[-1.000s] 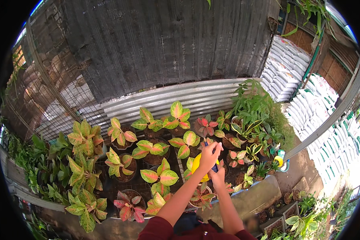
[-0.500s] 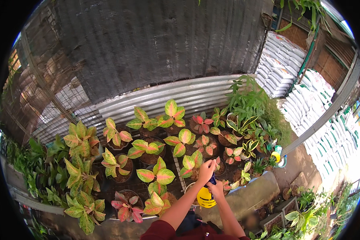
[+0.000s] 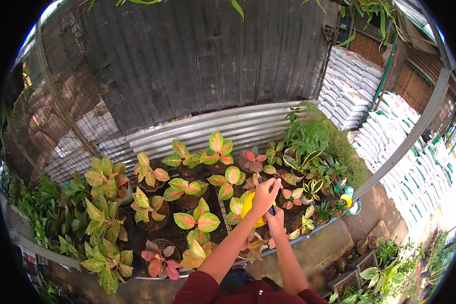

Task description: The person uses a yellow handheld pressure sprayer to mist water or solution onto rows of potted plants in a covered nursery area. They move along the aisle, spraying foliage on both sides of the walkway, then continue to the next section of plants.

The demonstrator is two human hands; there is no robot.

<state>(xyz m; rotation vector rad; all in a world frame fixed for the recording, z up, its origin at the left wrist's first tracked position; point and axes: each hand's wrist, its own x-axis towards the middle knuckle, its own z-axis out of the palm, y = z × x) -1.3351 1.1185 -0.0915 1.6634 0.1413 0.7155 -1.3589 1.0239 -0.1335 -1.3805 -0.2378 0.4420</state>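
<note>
Looking down from the head camera, both bare arms reach out over a bed of potted plants. The left hand (image 3: 265,195) sits on top, fingers curled together over the upper part of a yellow container (image 3: 250,212), which hangs in the air above the pots near the middle of the bed. The right hand (image 3: 276,222) comes in just below and beside it, fingers folded in toward a dark, thin object (image 3: 271,209) at the container's right edge; it's small here, so it may be a nozzle or a trigger, I can't tell which. The two hands touch or nearly touch each other.

Around them stand pink-and-green leafed plants (image 3: 200,222) in dark pots, with greener, striped ones (image 3: 309,162) off to the right. Behind the bed runs a corrugated metal sheet (image 3: 238,126), and above it hangs dark shade netting (image 3: 197,55). Stacked white sacks (image 3: 349,86) line the upper right. Dark red sleeves (image 3: 202,289) show at the lower edge.
</note>
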